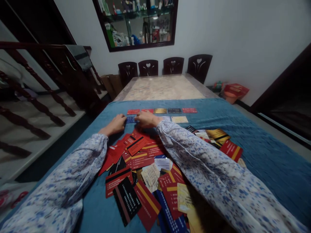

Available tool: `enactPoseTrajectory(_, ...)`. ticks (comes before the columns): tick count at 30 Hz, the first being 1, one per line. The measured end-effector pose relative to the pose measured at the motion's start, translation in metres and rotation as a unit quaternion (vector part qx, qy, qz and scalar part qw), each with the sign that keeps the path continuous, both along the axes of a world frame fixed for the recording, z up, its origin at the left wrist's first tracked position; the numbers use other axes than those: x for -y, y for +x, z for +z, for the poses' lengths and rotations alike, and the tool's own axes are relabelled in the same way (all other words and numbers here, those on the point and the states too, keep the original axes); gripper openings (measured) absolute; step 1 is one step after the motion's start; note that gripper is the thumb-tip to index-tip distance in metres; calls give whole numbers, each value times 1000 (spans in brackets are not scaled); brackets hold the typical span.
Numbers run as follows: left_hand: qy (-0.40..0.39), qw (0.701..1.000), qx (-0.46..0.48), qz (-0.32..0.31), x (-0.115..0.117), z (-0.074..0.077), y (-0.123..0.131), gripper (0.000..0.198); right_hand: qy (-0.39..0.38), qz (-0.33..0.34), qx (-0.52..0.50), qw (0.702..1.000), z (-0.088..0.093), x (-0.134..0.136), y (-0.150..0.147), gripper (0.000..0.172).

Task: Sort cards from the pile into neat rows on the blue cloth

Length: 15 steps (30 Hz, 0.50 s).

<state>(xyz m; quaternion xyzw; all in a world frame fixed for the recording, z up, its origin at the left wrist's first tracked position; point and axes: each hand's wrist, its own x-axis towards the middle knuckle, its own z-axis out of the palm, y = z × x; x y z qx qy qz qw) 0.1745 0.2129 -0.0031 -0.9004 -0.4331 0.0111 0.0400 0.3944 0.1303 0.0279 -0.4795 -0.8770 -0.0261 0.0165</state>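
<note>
My left hand [117, 124] and my right hand [146, 119] meet over a blue card [130, 119] lying on the blue cloth [255, 129]. Both hands have curled fingers pressed on that card's ends. A row of cards lies just beyond them: a red card [133, 112], a gold card [160, 111], a dark card [174, 110] and another red card [189, 110]. A cream card [179, 119] lies to the right of my right hand. A loose heap of red, black, blue and cream cards [145, 174] spreads between my forearms.
The cloth covers the near part of a long marble table [162, 87]. Several dark chairs [148, 68] stand at its far end under a wall cabinet [138, 22]. A wooden stair rail [36, 84] runs on the left. Red bags [234, 90] sit on the floor right.
</note>
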Motion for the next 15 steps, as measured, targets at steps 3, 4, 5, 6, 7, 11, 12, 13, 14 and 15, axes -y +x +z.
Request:
enactPoseTrajectory(3,0,1000,0,0,8,3,0,37,2,12,-16,1000,-2,8,2,34)
enactPoseTrajectory(4,1,1000,5,-2,11,3,0,38,3,18,-20,1000,-3,11,3,35)
enactPoseTrajectory(5,2,1000,12,-4,14,4,0,39,5,22,-24,999,-3,15,4,34)
enactPoseTrajectory(6,3,1000,20,-7,19,5,0,39,6,25,-29,999,-2,20,4,33)
enactPoseTrajectory(7,4,1000,27,-10,23,5,0,40,6,27,-33,999,-2,25,5,31)
enactPoseTrajectory(11,10,999,32,-24,48,9,1,38,7,39,-45,998,-4,44,6,26)
enactPoseTrajectory(12,13,999,29,-28,54,11,1,37,7,44,-48,998,-5,48,6,26)
enactPoseTrajectory(13,16,999,26,-28,61,12,1,37,6,51,-51,997,-6,52,6,26)
enactPoseTrajectory(14,18,999,26,-28,69,13,1,36,4,58,-54,997,-7,55,7,26)
enactPoseTrajectory(15,16,999,28,-34,76,15,1,35,3,64,-56,996,-8,58,7,27)
